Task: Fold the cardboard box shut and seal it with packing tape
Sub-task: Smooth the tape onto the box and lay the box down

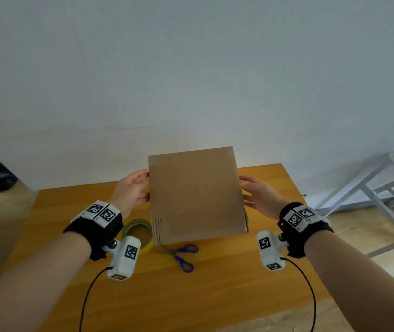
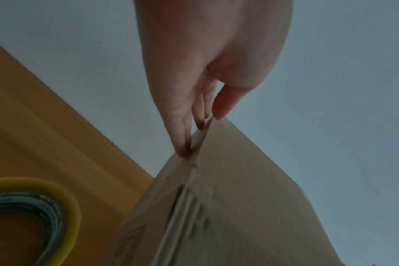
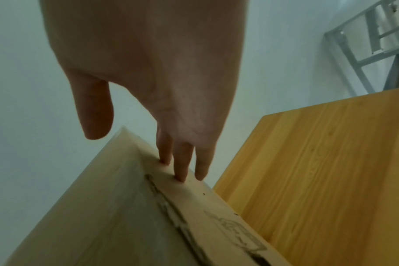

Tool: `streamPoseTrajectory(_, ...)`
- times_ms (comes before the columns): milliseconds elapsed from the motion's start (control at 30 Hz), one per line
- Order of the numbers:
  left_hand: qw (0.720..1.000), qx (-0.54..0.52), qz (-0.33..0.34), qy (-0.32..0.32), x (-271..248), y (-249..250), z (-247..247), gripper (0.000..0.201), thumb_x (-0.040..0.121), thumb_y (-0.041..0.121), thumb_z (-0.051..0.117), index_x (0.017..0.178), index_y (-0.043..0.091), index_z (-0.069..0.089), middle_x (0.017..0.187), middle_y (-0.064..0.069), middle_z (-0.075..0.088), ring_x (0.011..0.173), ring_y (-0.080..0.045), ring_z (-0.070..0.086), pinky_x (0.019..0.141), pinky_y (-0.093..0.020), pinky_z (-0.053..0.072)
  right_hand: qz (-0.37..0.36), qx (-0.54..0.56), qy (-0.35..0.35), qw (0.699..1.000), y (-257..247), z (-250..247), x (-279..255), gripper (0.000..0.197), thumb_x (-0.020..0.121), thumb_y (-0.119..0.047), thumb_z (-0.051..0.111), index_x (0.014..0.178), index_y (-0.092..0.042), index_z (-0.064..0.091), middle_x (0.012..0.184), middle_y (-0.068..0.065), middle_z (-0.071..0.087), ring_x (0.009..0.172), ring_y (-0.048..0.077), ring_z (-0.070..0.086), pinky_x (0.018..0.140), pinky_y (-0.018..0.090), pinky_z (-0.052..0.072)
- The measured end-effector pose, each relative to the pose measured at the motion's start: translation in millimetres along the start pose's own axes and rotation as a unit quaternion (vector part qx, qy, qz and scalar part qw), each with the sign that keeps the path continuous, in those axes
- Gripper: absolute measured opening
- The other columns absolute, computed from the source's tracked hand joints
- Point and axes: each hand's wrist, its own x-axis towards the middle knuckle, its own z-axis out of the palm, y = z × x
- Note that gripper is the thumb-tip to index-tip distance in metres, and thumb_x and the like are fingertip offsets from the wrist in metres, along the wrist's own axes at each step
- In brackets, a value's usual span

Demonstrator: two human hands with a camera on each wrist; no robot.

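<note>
A brown cardboard box [image 1: 196,195] is held between my two hands over the wooden table [image 1: 215,295], one broad plain face turned toward me. My left hand [image 1: 146,185] lies flat against the box's left side; in the left wrist view its straight fingers [image 2: 185,144] touch the side seam and the thumb tip meets the upper edge. My right hand [image 1: 245,190] presses the right side with straight fingers [image 3: 182,171], thumb held apart from the box [image 3: 125,216]. A yellow-rimmed roll of packing tape [image 1: 136,222] lies on the table under my left wrist, partly hidden by the box.
Blue-handled scissors [image 1: 181,256] lie on the table just below the box's near edge. A white wall stands behind the table. A grey metal frame [image 1: 371,185] stands on the floor to the right. Cables run from both wrist cameras.
</note>
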Motion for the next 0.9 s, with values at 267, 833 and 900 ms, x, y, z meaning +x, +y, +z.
streamPoseTrajectory(267,0.993,-0.039,-0.073,-0.087,11,13,-18,0.03,0.097,0.02,0.041,0.118,0.011,0.06,0.123,-0.019,0.059,0.097,-0.034,0.061,0.083,-0.043,0.049,-0.031,-0.034,-0.065,0.997,-5,-1,-6,0.045,0.097,-0.039,0.043,0.14,-0.026,0.043,0.134,-0.006,0.056,0.122,0.016,0.053,0.104,0.032,0.038)
streamPoseTrajectory(833,0.976,-0.079,-0.153,-0.136,20,-1,-21,0.038,0.099,0.036,0.032,0.073,0.021,0.055,0.069,0.006,0.061,0.052,-0.022,0.056,0.068,-0.041,0.045,0.0,0.101,-0.057,0.993,3,-12,7,0.044,0.096,-0.051,0.033,0.122,-0.023,0.054,0.078,-0.014,0.066,0.087,0.013,0.056,0.086,0.033,0.04)
streamPoseTrajectory(900,0.974,-0.093,-0.159,-0.131,23,-1,-20,0.036,0.098,0.04,0.033,0.078,0.019,0.054,0.072,0.004,0.059,0.051,-0.022,0.056,0.066,-0.04,0.046,0.006,0.128,-0.051,0.99,4,-13,6,0.044,0.096,-0.05,0.033,0.123,-0.022,0.053,0.08,-0.008,0.068,0.08,0.014,0.06,0.075,0.031,0.041)
